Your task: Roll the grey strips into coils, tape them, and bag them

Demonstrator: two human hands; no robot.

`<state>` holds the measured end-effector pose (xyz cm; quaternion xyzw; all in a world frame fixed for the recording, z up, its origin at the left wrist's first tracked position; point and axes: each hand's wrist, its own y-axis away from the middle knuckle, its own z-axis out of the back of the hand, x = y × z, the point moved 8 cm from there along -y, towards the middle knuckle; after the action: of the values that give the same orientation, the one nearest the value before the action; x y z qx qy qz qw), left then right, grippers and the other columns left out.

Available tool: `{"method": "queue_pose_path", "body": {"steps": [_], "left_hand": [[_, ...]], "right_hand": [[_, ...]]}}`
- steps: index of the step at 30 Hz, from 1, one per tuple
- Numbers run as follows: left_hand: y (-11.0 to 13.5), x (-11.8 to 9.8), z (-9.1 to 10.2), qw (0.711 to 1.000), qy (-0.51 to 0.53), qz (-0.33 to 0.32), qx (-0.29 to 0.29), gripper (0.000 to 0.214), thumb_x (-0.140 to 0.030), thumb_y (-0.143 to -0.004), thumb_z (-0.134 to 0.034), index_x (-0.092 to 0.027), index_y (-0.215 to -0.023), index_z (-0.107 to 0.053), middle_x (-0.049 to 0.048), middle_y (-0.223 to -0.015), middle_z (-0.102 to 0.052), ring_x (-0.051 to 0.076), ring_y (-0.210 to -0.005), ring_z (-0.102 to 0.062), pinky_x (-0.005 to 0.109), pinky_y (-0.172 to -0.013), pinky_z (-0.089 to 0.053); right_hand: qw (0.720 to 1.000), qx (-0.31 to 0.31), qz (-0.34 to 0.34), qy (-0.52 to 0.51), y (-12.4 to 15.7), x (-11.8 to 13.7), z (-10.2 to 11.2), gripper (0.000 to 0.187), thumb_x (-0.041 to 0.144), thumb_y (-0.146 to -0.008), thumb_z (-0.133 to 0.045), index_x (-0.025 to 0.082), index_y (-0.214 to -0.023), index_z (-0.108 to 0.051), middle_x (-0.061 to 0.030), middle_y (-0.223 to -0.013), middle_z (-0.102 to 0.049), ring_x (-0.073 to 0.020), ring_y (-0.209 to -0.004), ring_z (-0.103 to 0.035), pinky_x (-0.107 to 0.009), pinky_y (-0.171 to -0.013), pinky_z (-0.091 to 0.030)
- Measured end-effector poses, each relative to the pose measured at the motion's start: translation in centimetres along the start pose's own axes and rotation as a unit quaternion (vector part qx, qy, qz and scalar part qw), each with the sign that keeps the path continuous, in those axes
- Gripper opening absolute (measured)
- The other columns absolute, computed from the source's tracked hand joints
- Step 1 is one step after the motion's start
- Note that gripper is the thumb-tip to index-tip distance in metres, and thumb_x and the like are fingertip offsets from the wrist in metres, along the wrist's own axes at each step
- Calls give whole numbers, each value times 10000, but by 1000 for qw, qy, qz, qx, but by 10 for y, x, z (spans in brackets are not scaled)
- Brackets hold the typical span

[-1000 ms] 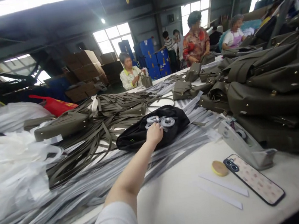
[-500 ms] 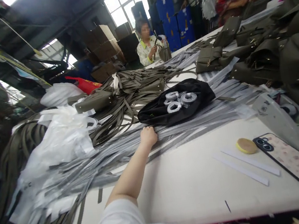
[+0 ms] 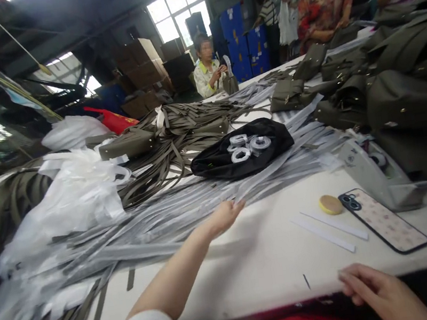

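Since the earlier frame, the left hand [image 3: 222,218] has been drawn off the near-left edge of the black bag [image 3: 214,164] toward the near side, and the right hand [image 3: 373,286] has been brought into view at the near right. The hands are held well apart; at the left fingertips the grey strips [image 3: 168,210] are met, though whether one is clamped cannot be told, while the right fingers are half curled with no held thing seen. The strips are spread across the table [image 3: 268,251], under and around the bag. For clean work, a single strip is best gripped near its end and eased out low and slowly, so that its tangled neighbours are not dragged along.
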<state>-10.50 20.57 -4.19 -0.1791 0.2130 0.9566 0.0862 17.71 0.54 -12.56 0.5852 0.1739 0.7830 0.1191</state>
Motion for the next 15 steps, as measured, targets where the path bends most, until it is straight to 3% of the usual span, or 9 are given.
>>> {"method": "queue_pose_path", "body": {"steps": [2, 5, 8, 10, 12, 15], "left_hand": [[23, -33, -41, 998, 54, -29, 29, 581, -570, -940, -225, -157, -762, -591, 1, -609, -537, 133, -569, -496, 236, -552, -401], [63, -83, -108, 968, 185, -112, 125, 415, -561, -830, -531, -156, -809, -615, -14, -629, -545, 126, -594, -498, 223, -553, -399], [97, -118, -154, 914, 219, -187, 285, 492, -609, -644, -732, -162, -833, -650, -21, -633, -568, 139, -602, -524, 246, -587, -430], [105, -132, -159, 874, 255, -208, 357, 546, -660, -636, -719, -157, -839, -664, -6, -666, -601, 161, -661, -568, 275, -666, -466], [95, -149, -141, 821, 370, -217, 377, 559, -667, -697, -667, -150, -911, -671, 32, -810, -665, 196, -826, -618, 313, -805, -480], [58, -175, -104, 679, 605, -200, 365, 531, -559, -772, -637, -155, -1116, -634, 103, -1192, -645, 243, -1121, -589, 377, -989, -433]], "right_hand": [[996, -8, 47, -78, -7, 42, -15, 454, 624, -794, -603, 213, -948, -716, -87, -989, -753, -272, -959, -680, -354, -892, -524], [973, 30, 79, -217, -14, 82, -40, 557, 593, -800, -637, 209, -1205, -631, -113, -1259, -656, -293, -1210, -564, -422, -1025, -437], [957, -14, 66, -283, -15, 89, -35, 488, 546, -799, -681, 198, -1139, -635, -73, -1055, -712, -248, -1038, -636, -362, -913, -498], [953, -29, 62, -295, -5, 86, -20, 427, 543, -835, -647, 199, -1089, -628, -4, -787, -681, -157, -703, -634, -259, -671, -513], [960, 53, 54, -269, 14, 85, -12, 421, 557, -891, -564, 196, -1104, -607, 44, -637, -606, -69, -441, -467, -176, -455, -375], [963, 218, -7, -159, 57, 69, 0, 475, 591, -912, -491, 177, -1111, -615, 34, -588, -619, -20, -334, -308, -144, -374, -196]]}}
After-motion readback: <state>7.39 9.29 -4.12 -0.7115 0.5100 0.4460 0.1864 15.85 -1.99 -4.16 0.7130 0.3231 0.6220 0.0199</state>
